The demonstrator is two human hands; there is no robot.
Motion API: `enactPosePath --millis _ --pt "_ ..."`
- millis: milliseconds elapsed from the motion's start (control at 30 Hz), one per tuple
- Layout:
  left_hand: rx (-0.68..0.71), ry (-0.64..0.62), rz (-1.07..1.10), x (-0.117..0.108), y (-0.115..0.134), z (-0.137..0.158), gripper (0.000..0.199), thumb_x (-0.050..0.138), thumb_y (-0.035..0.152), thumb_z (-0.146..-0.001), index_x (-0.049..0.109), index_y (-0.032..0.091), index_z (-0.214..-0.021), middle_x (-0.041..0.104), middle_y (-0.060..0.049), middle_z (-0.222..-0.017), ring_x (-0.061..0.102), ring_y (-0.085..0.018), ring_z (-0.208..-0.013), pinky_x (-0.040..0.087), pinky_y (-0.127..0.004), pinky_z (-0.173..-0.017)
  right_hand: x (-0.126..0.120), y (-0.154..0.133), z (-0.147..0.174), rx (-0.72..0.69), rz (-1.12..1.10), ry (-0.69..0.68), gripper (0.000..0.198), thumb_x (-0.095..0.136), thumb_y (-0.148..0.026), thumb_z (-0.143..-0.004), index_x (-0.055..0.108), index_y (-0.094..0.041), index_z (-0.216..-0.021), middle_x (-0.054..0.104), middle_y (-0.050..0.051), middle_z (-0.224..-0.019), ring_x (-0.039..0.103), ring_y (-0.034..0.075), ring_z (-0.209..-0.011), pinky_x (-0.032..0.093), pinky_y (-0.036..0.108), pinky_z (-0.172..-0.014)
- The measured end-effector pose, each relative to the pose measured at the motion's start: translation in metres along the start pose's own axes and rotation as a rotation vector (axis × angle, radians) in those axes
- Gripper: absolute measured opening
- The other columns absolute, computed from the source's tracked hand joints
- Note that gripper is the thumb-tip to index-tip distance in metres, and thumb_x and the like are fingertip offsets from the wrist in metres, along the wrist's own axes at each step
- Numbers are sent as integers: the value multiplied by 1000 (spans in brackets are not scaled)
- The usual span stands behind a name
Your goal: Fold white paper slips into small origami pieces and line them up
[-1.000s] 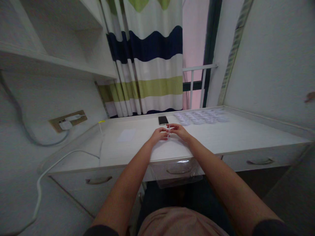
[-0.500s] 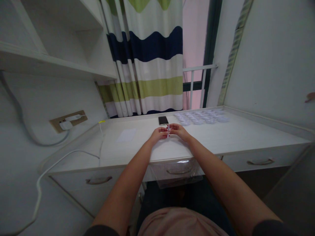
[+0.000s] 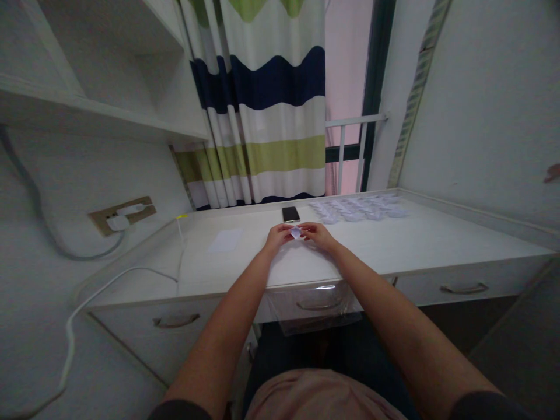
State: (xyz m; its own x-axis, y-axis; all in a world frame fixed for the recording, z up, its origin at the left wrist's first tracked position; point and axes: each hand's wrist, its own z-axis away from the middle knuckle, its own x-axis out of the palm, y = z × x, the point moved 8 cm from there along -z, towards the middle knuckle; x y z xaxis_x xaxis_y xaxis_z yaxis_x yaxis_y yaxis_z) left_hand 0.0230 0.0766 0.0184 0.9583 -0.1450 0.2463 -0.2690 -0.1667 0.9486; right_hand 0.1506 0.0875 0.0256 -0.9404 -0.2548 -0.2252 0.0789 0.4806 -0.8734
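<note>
Between my two hands, just above the white desk, is a small piece of folded white paper (image 3: pixel 296 233). My left hand (image 3: pixel 278 235) pinches its left side, and my right hand (image 3: pixel 318 234) pinches the right side. The paper looks spread into a small pointed shape; its exact folds are too small to make out. Right behind my hands a dark phone (image 3: pixel 291 214) lies flat. To the right, toward the back, several rows of small white folded-paper pieces (image 3: pixel 356 208) rest on the desk.
A stack or sheet of white paper (image 3: pixel 226 240) lies left on the desk (image 3: pixel 254 274). A white cable (image 3: pixel 131 270) runs over the left edge from near the wall socket (image 3: pixel 121 215). Clear plastic (image 3: pixel 306 318) hangs over the middle drawer. A shelf (image 3: pixel 109 116) juts out upper left.
The paper was narrow and seen edge-on between my fingers; now it is opened wider, showing a broader face. My hands have shifted slightly apart.
</note>
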Motion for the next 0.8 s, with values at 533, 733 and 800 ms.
enactPosePath --millis 533,733,800 --pt "109 14 -259 2 3 2 37 75 7 -47 54 14 -76 60 1 -78 55 -6 -58 47 -23 -63 -2 2 1 35 -38 18 27 68 -27 -61 65 -15 -86 64 3 -68 57 11 -55 48 24 -53" --pt "1 -37 -286 9 -8 1 27 74 13 -57 56 12 -77 61 -1 -67 58 -9 -56 48 -23 -59 -6 2 1 66 -85 60 28 73 -30 -55 64 -15 -77 62 2 -66 56 11 -55 47 24 -52" --pt "-71 -88 -313 12 -14 1 19 72 16 -62 57 10 -70 60 -2 -58 59 -10 -53 48 -24 -56 -8 -1 2 62 -101 82 29 73 -32 -54 65 -16 -76 61 2 -66 56 12 -58 47 24 -52"
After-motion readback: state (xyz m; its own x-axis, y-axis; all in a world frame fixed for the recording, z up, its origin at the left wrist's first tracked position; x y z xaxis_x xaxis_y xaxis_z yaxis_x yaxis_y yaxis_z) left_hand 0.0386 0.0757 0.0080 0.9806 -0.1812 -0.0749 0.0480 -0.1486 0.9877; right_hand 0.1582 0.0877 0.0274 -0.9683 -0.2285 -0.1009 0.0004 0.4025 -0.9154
